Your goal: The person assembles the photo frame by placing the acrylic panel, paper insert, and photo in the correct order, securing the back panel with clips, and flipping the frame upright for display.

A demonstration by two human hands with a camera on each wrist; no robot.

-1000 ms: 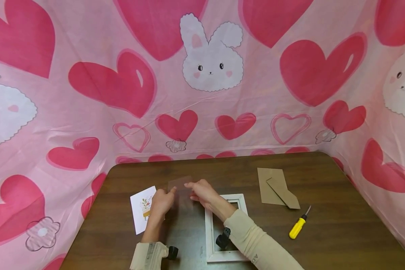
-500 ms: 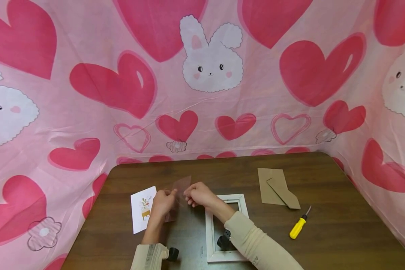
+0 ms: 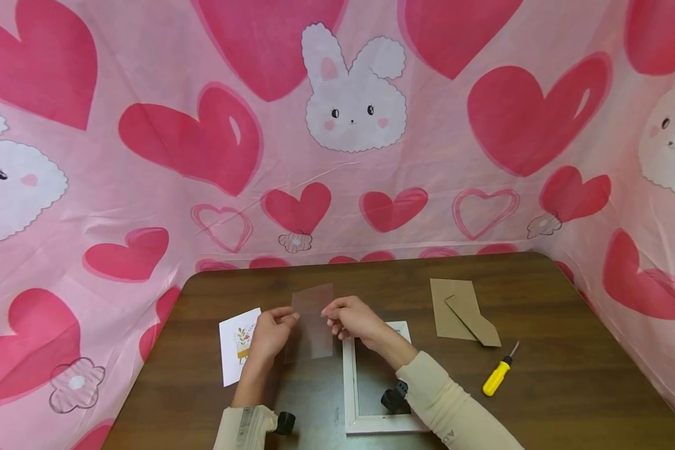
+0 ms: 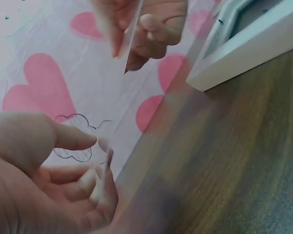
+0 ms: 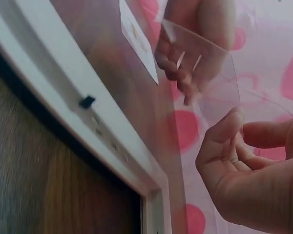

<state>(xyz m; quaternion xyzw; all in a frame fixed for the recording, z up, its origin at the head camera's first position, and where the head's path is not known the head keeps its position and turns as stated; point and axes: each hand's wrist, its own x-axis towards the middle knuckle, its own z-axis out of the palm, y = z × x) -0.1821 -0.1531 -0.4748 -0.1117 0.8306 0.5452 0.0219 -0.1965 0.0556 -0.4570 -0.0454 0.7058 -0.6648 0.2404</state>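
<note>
A clear thin sheet (image 3: pixel 312 334) is held up above the table between the two hands, its face turned toward the head camera. My left hand (image 3: pixel 270 334) pinches its left edge between thumb and fingers. At the opposite edge, my right hand (image 3: pixel 357 322) pinches the sheet, as the right wrist view shows at the clear sheet's edge (image 5: pixel 219 73). Below my right forearm lies a white picture frame (image 3: pixel 350 387), partly covered by that arm. Beside my left hand is a white card (image 3: pixel 230 369) with a plant print, its right side hidden by the hand.
A brown backing board (image 3: pixel 447 312) with a folded-out stand (image 3: pixel 472 322) lies at the right rear of the wooden table (image 3: pixel 568 387). Nearer, a yellow-handled screwdriver (image 3: pixel 496 378) points away. A pink heart-patterned cloth (image 3: pixel 427 162) hangs behind and around the table.
The clear sheet has turned from a steep tilt to show its face more broadly. My right hand has shifted right and slightly up, while my left hand stays nearly in place.
</note>
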